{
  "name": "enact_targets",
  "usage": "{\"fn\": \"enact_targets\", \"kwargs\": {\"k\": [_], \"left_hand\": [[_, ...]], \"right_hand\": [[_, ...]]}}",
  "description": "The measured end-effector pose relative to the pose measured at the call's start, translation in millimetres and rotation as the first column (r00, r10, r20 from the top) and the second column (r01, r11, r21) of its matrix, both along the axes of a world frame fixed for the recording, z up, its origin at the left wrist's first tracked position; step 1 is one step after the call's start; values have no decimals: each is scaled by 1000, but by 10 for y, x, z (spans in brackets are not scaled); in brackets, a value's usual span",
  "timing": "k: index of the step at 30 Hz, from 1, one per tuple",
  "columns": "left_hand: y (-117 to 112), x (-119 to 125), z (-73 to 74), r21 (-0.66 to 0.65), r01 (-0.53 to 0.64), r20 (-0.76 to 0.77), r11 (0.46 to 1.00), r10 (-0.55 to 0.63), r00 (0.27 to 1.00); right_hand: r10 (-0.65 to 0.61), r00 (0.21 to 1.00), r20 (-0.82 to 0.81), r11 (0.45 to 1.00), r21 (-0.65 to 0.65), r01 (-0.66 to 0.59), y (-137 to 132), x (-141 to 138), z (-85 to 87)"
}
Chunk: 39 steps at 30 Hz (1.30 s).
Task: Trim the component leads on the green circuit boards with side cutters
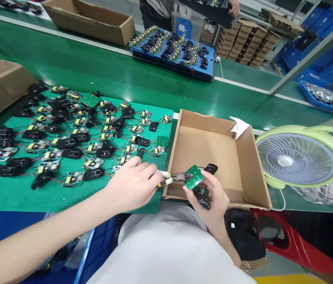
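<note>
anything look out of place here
A white scrap hangs at the far right corner of the cardboard box, perhaps litter. On the green mat, a board lies green side up, unlike most.

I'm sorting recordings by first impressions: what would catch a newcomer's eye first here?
Probably the lime-green fan at the right, beside the cardboard box. Then the circuit boards and black casings spread over the green mat at the left. In the middle, the left hand holds pliers, their tips at a green board in the right hand.
</note>
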State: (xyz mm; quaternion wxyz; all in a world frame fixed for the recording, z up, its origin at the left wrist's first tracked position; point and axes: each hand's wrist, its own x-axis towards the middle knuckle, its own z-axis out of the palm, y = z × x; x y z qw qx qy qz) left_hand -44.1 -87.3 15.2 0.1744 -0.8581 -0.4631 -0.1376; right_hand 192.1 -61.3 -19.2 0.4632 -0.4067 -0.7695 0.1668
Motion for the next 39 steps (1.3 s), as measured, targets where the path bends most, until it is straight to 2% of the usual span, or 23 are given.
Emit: {"fn": "enact_targets", "kwargs": {"k": [5, 11, 15, 22, 39], "left_hand": [[-5, 1, 6, 47, -19, -49, 999, 21, 999], [-44, -57, -2, 32, -13, -36, 999, 14, 999], [-51, -77, 5, 48, -5, -24, 999, 6, 1000], [-35, -90, 39, 54, 21, -21, 998, -20, 1000], [-6, -131, 75, 62, 79, -7, 995, -79, 997]], "right_hand": [[30, 996, -81, 996, -87, -37, -5, 5, -5], [79, 975, -208, 976, -184, -119, -3, 26, 41], [79, 969, -234, 965, -226, -133, -5, 40, 71], [123, 940, -319, 910, -342, -235, -1, 91, 126], [180, 876, -448, 815, -431, -387, 29, 140, 134]]}}
